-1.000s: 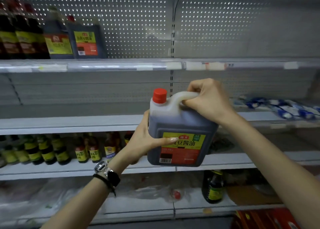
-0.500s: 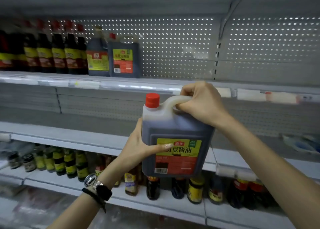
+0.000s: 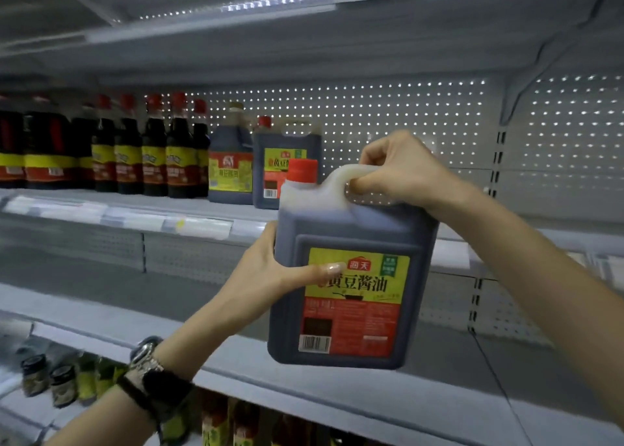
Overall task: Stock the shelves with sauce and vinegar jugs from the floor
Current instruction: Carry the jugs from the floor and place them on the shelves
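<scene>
I hold a dark soy sauce jug with a red cap and a yellow-and-red label upright in the air, in front of the shelving. My right hand grips its white handle from above. My left hand clasps the jug's left side, thumb lying across the label. On the upper shelf behind it stands a matching jug, next to a rounder jug. The held jug's base hangs below that shelf's level.
Several dark sauce bottles with red caps line the upper shelf to the left. A perforated back panel stands bare to the right of the shelved jugs. Small jars sit on a lower shelf at bottom left. Another shelf runs overhead.
Both hands have carried the jug upward and closer to the upper shelf. The view has tilted up, so the lowest shelves have dropped out of sight.
</scene>
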